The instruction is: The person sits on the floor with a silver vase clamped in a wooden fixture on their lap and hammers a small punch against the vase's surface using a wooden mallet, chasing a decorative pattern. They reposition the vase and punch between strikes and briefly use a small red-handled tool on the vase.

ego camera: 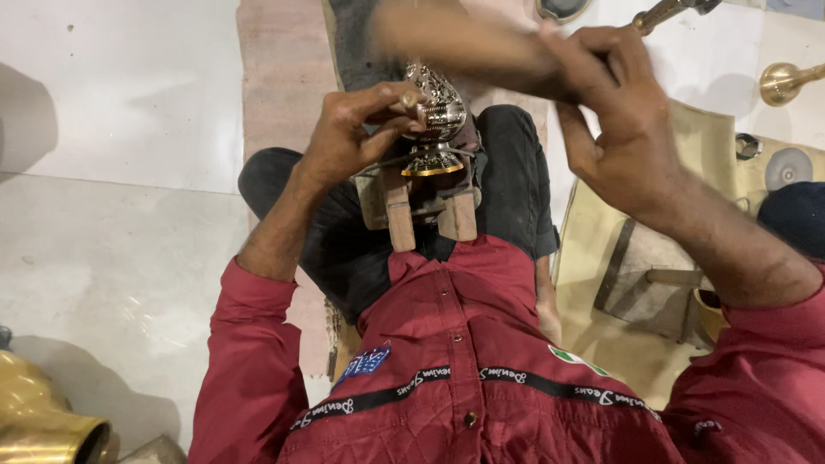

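Observation:
An engraved silver-and-brass vessel [438, 116] sits clamped in a wooden vise [417, 210] held between my knees. My left hand [357, 129] pinches a small chisel-like tool against the vessel's side. My right hand [601, 112] is raised above it, gripping a wooden mallet [455, 43] that is blurred with motion. I sit on the floor in a red shirt and dark trousers.
A large brass vase [43, 421] lies at the bottom left. Brass pieces [786, 82] and round metal lids [786, 167] lie at the upper right on a yellowish cloth [593, 232]. A stone block [644, 275] rests by my right thigh. Pale tiled floor spreads to the left.

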{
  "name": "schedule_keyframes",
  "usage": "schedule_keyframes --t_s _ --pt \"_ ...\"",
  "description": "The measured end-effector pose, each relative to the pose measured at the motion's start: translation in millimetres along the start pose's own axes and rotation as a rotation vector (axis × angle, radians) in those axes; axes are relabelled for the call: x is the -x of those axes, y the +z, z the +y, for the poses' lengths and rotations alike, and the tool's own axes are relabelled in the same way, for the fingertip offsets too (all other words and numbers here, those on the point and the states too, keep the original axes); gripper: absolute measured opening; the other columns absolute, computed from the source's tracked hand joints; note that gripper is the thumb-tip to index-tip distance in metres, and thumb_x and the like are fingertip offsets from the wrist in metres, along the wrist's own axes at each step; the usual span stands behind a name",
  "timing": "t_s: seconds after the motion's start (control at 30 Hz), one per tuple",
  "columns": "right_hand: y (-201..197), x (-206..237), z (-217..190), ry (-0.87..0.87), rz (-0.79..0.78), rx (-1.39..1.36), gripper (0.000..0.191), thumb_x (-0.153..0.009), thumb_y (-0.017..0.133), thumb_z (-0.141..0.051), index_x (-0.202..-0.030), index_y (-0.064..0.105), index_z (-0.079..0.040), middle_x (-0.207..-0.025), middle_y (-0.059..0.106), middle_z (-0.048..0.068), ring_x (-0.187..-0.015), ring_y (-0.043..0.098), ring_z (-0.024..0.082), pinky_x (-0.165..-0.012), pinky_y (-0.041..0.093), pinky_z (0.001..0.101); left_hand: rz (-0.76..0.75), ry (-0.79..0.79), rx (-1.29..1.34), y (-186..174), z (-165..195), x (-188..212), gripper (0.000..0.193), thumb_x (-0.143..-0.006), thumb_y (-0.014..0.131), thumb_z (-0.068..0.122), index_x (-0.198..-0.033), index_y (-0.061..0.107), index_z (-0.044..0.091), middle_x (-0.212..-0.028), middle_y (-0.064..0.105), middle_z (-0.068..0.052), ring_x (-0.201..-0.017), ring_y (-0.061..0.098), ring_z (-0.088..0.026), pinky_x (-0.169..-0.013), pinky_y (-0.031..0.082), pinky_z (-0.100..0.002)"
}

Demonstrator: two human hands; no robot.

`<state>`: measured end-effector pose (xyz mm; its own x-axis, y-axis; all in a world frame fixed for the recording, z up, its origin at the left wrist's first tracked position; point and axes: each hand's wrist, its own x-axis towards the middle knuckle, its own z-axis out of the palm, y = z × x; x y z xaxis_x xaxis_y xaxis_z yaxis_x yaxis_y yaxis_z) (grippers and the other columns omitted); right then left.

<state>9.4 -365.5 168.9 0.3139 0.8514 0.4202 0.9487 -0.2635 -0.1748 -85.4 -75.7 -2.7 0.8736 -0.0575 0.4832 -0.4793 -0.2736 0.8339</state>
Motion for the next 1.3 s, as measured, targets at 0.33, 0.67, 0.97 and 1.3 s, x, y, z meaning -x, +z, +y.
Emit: schedule_keyframes --t_s 0.33,0.67,0.97,1.3 --pt "-3.3 -2.6 2.3 -0.106 -0.024 0.336 0.062 -0.093 0.072 0.006 -0.149 0.057 -0.018 -0.121 0.055 0.009 -0.11 0.054 0.026 -0.092 0.042 0.0413 -0.01 0.025 -0.085 0.5 -2.0 1.9 0.02 -0.098 0.076 -0.002 -0.118 0.073 0.0 -0.109 0.079 -0.014 -0.1 0.079 -0.022 -0.09 0.068 -0.032" --pt "-3.3 0.5 3.6 -0.013 -0.055 0.084 0.062 -0.101 0.063 0.004 -0.156 0.048 -0.021 -0.127 0.052 0.011 -0.114 0.05 0.027 -0.101 0.039 0.0423 0.043 -0.008 -0.03 2.5 -10.0 6.3 0.024 -0.099 0.072 -0.004 -0.122 0.069 -0.005 -0.117 0.076 -0.017 -0.105 0.078 -0.023 -0.091 0.068 -0.031" --pt "-4.4 -2.4 3.7 -0.032 -0.072 0.16 0.063 -0.099 0.059 0.008 -0.156 0.052 -0.019 -0.128 0.052 0.011 -0.116 0.051 0.027 -0.099 0.039 0.0411 0.084 -0.027 0.014 3.7 -5.3 8.5 0.019 -0.098 0.072 -0.006 -0.116 0.071 -0.005 -0.107 0.077 -0.015 -0.102 0.078 -0.022 -0.091 0.067 -0.032" --pt "-12.9 -20.7 -5.9 -0.183 -0.069 0.457 0.056 -0.094 0.069 0.004 -0.145 0.062 -0.018 -0.12 0.056 0.011 -0.105 0.052 0.026 -0.087 0.041 0.0435 0.059 -0.035 -0.061 3.4 -11.3 9.5 0.02 -0.097 0.072 -0.007 -0.116 0.072 -0.001 -0.107 0.078 -0.014 -0.101 0.079 -0.02 -0.09 0.068 -0.031"
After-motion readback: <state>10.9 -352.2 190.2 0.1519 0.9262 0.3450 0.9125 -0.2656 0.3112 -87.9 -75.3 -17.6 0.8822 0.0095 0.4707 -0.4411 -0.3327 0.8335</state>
